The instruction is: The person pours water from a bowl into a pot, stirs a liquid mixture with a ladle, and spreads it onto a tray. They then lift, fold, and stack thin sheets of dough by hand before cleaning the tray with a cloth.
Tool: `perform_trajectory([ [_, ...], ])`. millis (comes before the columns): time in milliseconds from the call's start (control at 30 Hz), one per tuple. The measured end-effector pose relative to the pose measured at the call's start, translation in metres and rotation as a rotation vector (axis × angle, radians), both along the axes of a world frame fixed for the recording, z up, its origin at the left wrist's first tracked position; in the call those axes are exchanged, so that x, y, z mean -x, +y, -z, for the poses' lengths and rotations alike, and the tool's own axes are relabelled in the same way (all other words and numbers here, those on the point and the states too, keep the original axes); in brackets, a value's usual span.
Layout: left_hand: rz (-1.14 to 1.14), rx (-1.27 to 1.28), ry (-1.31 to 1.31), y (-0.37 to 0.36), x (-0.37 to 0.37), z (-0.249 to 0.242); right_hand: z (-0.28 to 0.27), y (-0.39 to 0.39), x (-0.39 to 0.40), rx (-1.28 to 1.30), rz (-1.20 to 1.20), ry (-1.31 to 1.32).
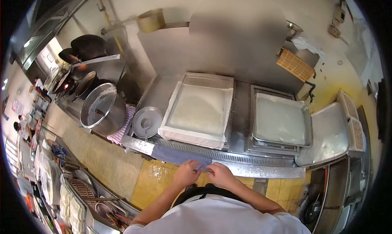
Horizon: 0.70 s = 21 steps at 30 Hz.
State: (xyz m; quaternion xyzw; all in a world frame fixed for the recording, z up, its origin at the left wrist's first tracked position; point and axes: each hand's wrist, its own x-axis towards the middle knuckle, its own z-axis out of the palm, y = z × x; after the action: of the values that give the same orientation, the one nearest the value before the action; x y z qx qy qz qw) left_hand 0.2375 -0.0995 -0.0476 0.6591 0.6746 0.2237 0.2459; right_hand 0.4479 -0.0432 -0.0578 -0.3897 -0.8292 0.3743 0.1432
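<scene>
My left hand (187, 172) and my right hand (221, 175) are close together at the counter's front edge. Both have their fingers closed on the end of a blue-grey cloth (179, 154), which lies along the metal ledge; the fingertips are small and partly hidden. Just beyond it, a shallow tray lined with white cloth (200, 107) holds a smooth pale layer. To its right, a second metal tray (303, 141) carries a similar pale sheet. A round metal pan (153, 113) with a ladle (146, 123) in it stands at the left.
A large steel pot (116, 119) stands left, near a striped towel (123, 125) and dark woks (89, 47). An empty metal tray (330, 130) leans at the right, beside white baskets (356, 132). A bamboo strainer (296, 65) is behind. Another person (24, 130) is far left.
</scene>
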Motion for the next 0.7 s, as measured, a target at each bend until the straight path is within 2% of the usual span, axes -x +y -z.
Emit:
perform_trajectory([
  [100,0.09,0.109,0.126,0.017,0.009,0.024,0.032,-0.004,-0.015,-0.023,0.061,-0.064],
  [167,0.171,0.12,0.235,0.016,0.018,0.053,0.03,-0.005,-0.015,-0.01,0.078,-0.073],
  [267,0.203,0.15,0.284,0.011,0.02,0.054,0.013,-0.009,-0.007,0.032,0.107,-0.087],
  [367,0.21,0.184,0.168,0.007,0.024,0.022,0.011,-0.011,0.011,-0.009,0.132,-0.08],
  [467,0.26,0.02,0.066,0.002,0.049,0.049,0.008,-0.018,0.032,-0.031,0.135,-0.086],
  [533,0.21,-0.02,-0.034,-0.002,0.063,0.048,0.011,-0.025,0.042,-0.018,0.128,-0.096],
  [600,0.123,-0.005,-0.119,-0.01,0.073,0.034,0.013,-0.036,0.052,-0.014,0.125,-0.137],
  [700,0.119,0.021,-0.128,-0.021,0.096,0.048,0.008,-0.048,0.066,0.036,0.137,-0.195],
])
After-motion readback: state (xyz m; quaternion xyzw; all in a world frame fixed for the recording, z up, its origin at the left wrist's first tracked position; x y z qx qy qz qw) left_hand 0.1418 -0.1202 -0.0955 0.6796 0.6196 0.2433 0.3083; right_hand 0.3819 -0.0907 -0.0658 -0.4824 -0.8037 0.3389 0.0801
